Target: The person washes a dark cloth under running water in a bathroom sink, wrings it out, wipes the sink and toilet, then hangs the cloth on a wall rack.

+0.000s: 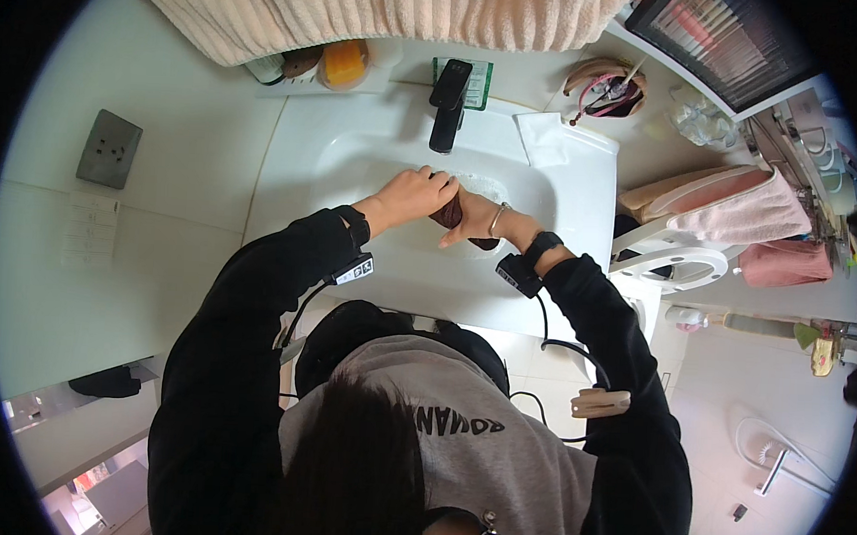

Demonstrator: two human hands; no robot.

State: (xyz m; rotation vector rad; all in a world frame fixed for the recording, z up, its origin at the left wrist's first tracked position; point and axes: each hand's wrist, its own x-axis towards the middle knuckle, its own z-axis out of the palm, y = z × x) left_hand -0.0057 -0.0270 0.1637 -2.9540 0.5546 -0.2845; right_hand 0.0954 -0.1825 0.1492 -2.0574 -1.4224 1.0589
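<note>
Over the white washbasin (308, 181), both of my hands are closed on one dark brown, elongated thing (447, 212) whose kind I cannot make out. My left hand (411, 195) grips its upper left part, fingers curled over it. Around its middle wraps my right hand (476, 222), wearing a bracelet, with the thumb pointing left; the lower end shows below the palm. White suds lie in the basin bowl beside and behind the right hand. A black faucet (446, 106) stands just beyond my hands, its spout toward me.
A white cloth (543, 139) lies on the basin's right rim. Behind the faucet sits a green-and-white packet (478, 86). An orange item (345, 65) stands at the back left, a small basket (606, 90) at the back right. A white toilet seat (682, 267) is to the right.
</note>
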